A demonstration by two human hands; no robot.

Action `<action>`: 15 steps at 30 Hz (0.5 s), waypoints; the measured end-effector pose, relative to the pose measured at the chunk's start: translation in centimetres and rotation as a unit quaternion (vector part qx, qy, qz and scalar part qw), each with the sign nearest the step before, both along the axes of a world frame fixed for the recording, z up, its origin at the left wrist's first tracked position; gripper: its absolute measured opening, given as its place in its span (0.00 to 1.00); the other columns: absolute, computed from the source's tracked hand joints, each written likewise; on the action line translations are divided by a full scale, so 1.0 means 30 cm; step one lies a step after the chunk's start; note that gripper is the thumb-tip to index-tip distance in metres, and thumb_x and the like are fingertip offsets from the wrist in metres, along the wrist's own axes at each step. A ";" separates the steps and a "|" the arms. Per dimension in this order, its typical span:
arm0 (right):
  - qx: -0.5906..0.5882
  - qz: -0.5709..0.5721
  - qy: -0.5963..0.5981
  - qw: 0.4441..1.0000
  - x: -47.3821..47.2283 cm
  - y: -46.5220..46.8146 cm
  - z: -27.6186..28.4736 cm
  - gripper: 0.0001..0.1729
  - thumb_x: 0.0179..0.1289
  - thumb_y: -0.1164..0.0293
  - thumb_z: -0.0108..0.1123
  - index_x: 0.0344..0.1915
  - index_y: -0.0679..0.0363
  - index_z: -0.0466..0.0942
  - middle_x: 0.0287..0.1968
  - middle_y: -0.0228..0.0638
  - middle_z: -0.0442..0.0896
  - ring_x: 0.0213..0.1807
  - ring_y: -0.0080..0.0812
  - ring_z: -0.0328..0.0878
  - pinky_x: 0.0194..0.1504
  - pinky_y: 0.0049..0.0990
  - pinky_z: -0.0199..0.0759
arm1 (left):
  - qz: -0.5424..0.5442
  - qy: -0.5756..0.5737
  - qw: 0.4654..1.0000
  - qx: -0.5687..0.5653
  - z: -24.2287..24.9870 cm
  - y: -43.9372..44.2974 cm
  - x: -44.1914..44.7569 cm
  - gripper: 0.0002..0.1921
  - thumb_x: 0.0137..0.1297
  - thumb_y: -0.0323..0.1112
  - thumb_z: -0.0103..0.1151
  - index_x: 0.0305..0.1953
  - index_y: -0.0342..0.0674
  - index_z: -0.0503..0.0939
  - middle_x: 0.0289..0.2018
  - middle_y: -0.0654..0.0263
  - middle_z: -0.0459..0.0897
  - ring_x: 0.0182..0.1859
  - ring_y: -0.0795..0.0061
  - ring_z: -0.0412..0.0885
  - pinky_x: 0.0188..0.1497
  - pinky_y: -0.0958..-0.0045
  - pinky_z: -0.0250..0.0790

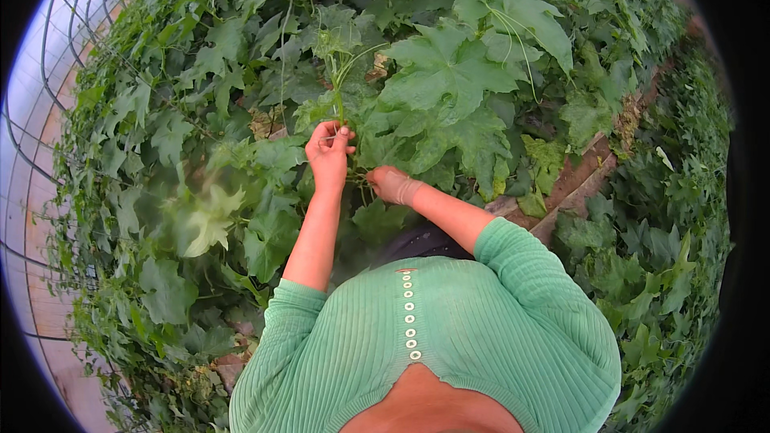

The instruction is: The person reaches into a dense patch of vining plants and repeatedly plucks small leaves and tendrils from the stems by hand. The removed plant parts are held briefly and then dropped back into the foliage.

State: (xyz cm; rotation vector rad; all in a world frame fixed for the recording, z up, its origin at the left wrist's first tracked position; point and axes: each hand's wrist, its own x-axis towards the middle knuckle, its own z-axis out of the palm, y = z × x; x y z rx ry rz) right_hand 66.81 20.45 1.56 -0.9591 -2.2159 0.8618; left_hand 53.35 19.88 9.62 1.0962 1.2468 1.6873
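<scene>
My left hand (329, 147) is closed around the stem of a climbing vine shoot (340, 105), with thumb and fingers pinched below its curled tip and tendrils. Lower and to the right, my right hand (391, 185) is at thin green stems (361, 179); its fingertips are partly hidden among them, so its hold cannot be made out. A thin string (284, 60) hangs to the left of the shoot. Large lobed leaves (451, 75) spread to the right of the shoot, above my right hand.
Dense vine foliage (162, 138) surrounds me. A brown ground strip (574, 183) with yellowed leaves (544, 159) beside it runs diagonally at right. At the far left, curved greenhouse frame bars (45, 72) stand against pale sheeting. A blurred pale leaf (213, 219) lies near my left forearm.
</scene>
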 end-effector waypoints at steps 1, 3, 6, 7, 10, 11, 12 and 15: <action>-0.024 0.021 -0.030 0.999 0.027 -0.002 0.026 0.09 0.50 0.74 0.59 0.33 0.64 0.76 0.30 0.39 0.80 0.32 0.35 0.79 0.36 0.32 0.73 | -0.003 -0.015 1.000 -0.006 -0.010 0.006 -0.003 0.06 0.61 0.27 0.56 0.39 0.35 0.74 0.32 0.66 0.80 0.31 0.81 0.78 0.25 0.83 0.71; -0.070 0.062 -0.090 0.992 0.077 0.004 0.102 0.10 0.53 0.73 0.60 0.36 0.63 0.77 0.32 0.39 0.81 0.34 0.34 0.79 0.37 0.32 0.74 | -0.013 -0.004 0.999 -0.046 -0.035 0.010 -0.011 0.06 0.63 0.27 0.54 0.40 0.35 0.75 0.32 0.66 0.80 0.32 0.80 0.78 0.26 0.82 0.71; -0.253 0.054 0.013 0.966 0.115 0.026 0.229 0.11 0.57 0.71 0.60 0.39 0.63 0.77 0.37 0.38 0.80 0.36 0.32 0.79 0.38 0.30 0.74 | -0.052 -0.012 0.996 -0.076 -0.073 0.001 -0.007 0.05 0.64 0.27 0.52 0.40 0.34 0.75 0.33 0.67 0.80 0.33 0.80 0.79 0.27 0.82 0.72; -0.362 0.031 0.202 0.909 0.113 0.041 0.264 0.11 0.59 0.71 0.60 0.41 0.64 0.76 0.38 0.37 0.80 0.37 0.30 0.78 0.38 0.29 0.74 | -0.066 -0.018 0.993 -0.094 -0.083 -0.003 -0.002 0.05 0.64 0.26 0.52 0.40 0.34 0.75 0.33 0.67 0.81 0.33 0.80 0.79 0.27 0.83 0.72; -0.128 -0.073 0.294 0.944 0.081 0.086 0.321 0.12 0.59 0.74 0.57 0.43 0.66 0.73 0.42 0.35 0.78 0.41 0.27 0.75 0.43 0.25 0.70 | -0.110 0.007 0.989 -0.101 -0.097 -0.015 0.019 0.05 0.66 0.28 0.50 0.39 0.36 0.76 0.32 0.69 0.81 0.33 0.81 0.79 0.28 0.83 0.70; -0.142 -0.065 0.270 0.950 0.076 0.092 0.328 0.12 0.58 0.75 0.58 0.42 0.65 0.73 0.41 0.34 0.78 0.42 0.27 0.74 0.44 0.26 0.69 | -0.128 0.016 0.986 -0.102 -0.096 -0.019 0.021 0.05 0.66 0.28 0.50 0.39 0.37 0.76 0.32 0.69 0.81 0.33 0.81 0.79 0.28 0.82 0.69; -0.157 -0.058 0.253 0.953 0.072 0.101 0.334 0.12 0.56 0.76 0.58 0.41 0.64 0.74 0.41 0.34 0.78 0.44 0.27 0.74 0.46 0.26 0.67 | -0.137 0.015 0.985 -0.106 -0.093 -0.021 0.021 0.06 0.66 0.28 0.49 0.39 0.38 0.77 0.31 0.70 0.81 0.34 0.82 0.79 0.29 0.82 0.69; -0.079 -0.023 0.191 0.978 0.071 0.107 0.339 0.13 0.50 0.79 0.59 0.39 0.62 0.75 0.39 0.33 0.77 0.44 0.32 0.73 0.47 0.29 0.66 | -0.165 0.020 0.980 -0.112 -0.080 -0.029 0.007 0.06 0.66 0.29 0.49 0.38 0.38 0.77 0.30 0.70 0.81 0.33 0.81 0.78 0.29 0.81 0.69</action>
